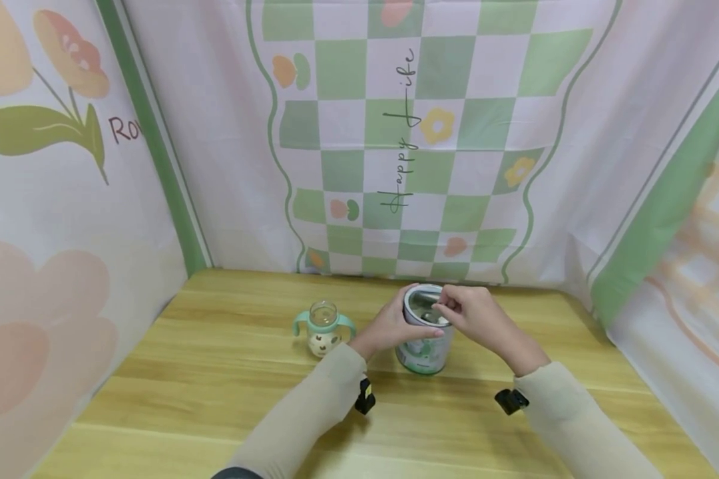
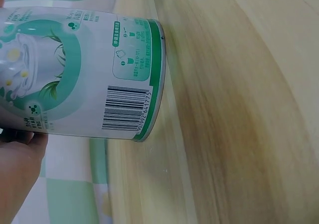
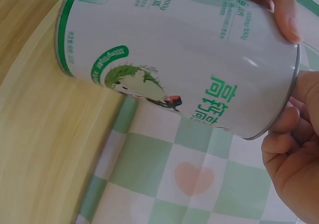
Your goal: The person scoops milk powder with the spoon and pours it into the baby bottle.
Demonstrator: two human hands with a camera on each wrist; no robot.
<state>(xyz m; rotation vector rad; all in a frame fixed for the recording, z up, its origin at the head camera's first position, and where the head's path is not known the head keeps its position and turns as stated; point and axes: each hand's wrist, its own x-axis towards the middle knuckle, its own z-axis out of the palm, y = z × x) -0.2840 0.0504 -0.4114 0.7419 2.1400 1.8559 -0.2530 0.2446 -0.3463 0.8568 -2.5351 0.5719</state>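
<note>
A white and green tin can [image 1: 422, 346] stands open-topped on the wooden table [image 1: 216, 386], a little right of centre. My left hand [image 1: 412, 318] grips its left side, thumb across the front and fingers round the back. My right hand [image 1: 442, 308] hovers over the can's mouth with curled fingers, pinching something small and grey at the rim; what it is stays unclear. The left wrist view shows the can's barcode side [image 2: 75, 69] and part of my left hand [image 2: 17, 169]. In the right wrist view, the can [image 3: 189, 59] fills the frame with my right hand [image 3: 286, 144] curled beside its rim.
A small clear baby cup [image 1: 323, 327] with teal handles and no lid stands just left of the can. Patterned cloth walls [image 1: 395, 166] close in the table at the back and on both sides. Bare wood stretches toward the front edge.
</note>
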